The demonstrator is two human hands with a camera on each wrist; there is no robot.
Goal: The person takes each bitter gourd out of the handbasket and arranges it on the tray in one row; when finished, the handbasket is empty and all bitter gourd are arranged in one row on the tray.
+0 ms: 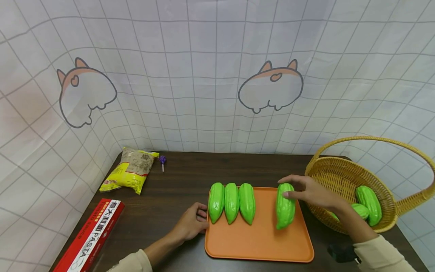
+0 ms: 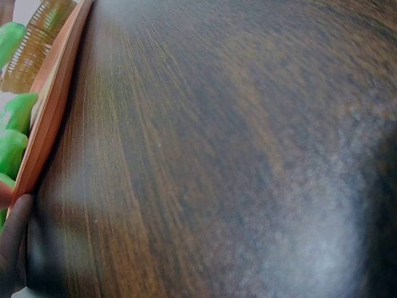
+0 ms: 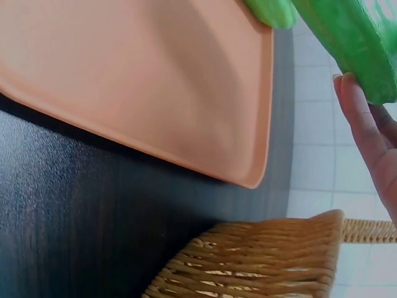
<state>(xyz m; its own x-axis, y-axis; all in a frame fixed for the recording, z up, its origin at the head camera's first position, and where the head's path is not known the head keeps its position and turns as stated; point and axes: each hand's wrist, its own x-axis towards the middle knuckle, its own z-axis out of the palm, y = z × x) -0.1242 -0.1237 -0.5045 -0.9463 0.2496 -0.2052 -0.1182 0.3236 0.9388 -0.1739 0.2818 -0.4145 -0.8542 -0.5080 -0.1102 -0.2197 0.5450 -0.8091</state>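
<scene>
My right hand point(image 1: 310, 192) grips a green bitter melon point(image 1: 284, 207) between thumb and fingers, above the right part of an orange tray point(image 1: 261, 241). In the right wrist view this bitter melon point(image 3: 353, 46) is raised, its lower end at the fingertips point(image 3: 350, 87). Three more bitter melons, among them the middle one point(image 1: 232, 204), lie side by side at the tray's left. At the left rim my left hand point(image 1: 191, 223) holds the tray's edge, fingers at the rim in the left wrist view. A wicker basket point(image 1: 329, 177) at the right contains other bitter melons point(image 1: 369, 206).
Left of the tray lie a red pasta box point(image 1: 90, 234) and a yellow bag point(image 1: 130, 170). A purple lollipop point(image 1: 162, 160) is beside the bag. The basket's tall handle point(image 1: 367, 138) arches over it. A gridded white curtain point(image 1: 204, 75) hangs behind the dark wooden table point(image 1: 183, 177).
</scene>
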